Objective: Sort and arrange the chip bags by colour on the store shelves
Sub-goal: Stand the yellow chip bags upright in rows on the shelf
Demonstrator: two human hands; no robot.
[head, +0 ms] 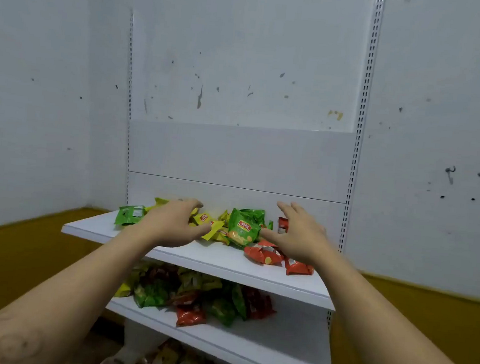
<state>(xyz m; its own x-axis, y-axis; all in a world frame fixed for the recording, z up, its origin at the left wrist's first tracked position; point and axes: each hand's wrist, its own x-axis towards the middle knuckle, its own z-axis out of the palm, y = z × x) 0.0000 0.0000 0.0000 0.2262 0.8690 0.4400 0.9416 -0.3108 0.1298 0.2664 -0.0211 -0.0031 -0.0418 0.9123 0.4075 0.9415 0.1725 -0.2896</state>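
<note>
Sorting looks barely begun. On the top shelf (pixel 226 263) the chip bags (pixel 243 231) lie jumbled: a green bag (pixel 130 215) at nine o'clock of the heap, red bags (pixel 264 255) at four. The lower shelf (pixel 248 339) holds another mixed pile (pixel 194 297). The left hand (pixel 171 222) and right hand (pixel 298 233) hover over the heap, fingers spread, gripping nothing.

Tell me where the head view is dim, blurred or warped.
Head view: light is flat and dull; the lower shelf bags sit in shadow under the top shelf, colours muddy; the wide lens slants the slotted upright; the left hand and right hand look soft-edged.
</note>
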